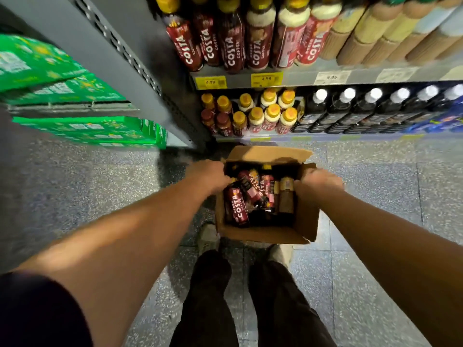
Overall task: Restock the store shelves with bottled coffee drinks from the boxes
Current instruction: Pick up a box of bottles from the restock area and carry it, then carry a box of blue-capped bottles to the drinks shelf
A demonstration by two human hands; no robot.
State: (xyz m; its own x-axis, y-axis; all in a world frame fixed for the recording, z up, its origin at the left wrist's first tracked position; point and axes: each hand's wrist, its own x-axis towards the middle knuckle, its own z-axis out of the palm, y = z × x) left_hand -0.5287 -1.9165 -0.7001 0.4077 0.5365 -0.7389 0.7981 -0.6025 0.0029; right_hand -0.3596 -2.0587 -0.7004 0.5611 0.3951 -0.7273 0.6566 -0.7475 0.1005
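Observation:
An open cardboard box (260, 235) hangs in front of my legs, above the floor. My left hand (209, 177) grips its left wall and my right hand (319, 182) grips its right wall. Inside lie several dark red coffee bottles (239, 207) on their sides, and a brown bottle (286, 196) lies beside them. On the upper shelf (300, 77) stand rows of red coffee bottles (233, 43) with gold caps. More gold-capped coffee bottles (255, 116) fill the left end of the lower shelf.
Black bottles with white caps (370, 111) line the lower shelf to the right. Tan and beige bottles (390, 33) stand on the upper shelf at right. Green cartons (75, 128) are stacked at left beside a grey shelf upright (140, 68). My feet stand on speckled floor tiles (375, 196).

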